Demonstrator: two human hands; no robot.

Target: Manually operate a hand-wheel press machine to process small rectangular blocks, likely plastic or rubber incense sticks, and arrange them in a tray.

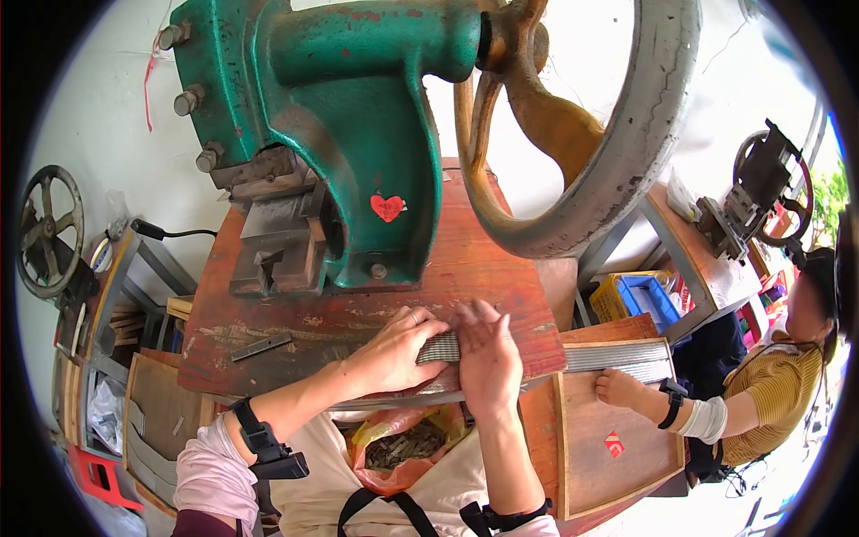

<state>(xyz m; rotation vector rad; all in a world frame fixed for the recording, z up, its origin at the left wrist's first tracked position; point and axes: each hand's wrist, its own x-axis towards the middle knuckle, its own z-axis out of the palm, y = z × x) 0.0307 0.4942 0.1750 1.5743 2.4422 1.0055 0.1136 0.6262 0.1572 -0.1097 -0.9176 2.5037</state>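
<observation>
My left hand (pixel 401 351) is closed around a bundle of thin grey metal strips (pixel 438 350) at the front edge of the red-brown wooden table (pixel 483 259). Against the bundle's right end stands my right hand (pixel 489 360), palm up and fingers stretched out, the fingertips slightly blurred. It grips nothing visible. A single flat metal bar (pixel 261 346) lies on the table left of my left hand. Beyond both hands rises a green hand press (pixel 358 134) with a steel die block (pixel 279 246) at its base.
A large grey handwheel (pixel 617 170) overhangs the table's right. An orange-yellow bag (pixel 369 455) of metal scraps sits at my lap. More strips (pixel 617 358) lie by a wooden tray (pixel 622 438), near a co-worker's hand (pixel 619 387). Another tray (pixel 148 416) holds metal pieces at left.
</observation>
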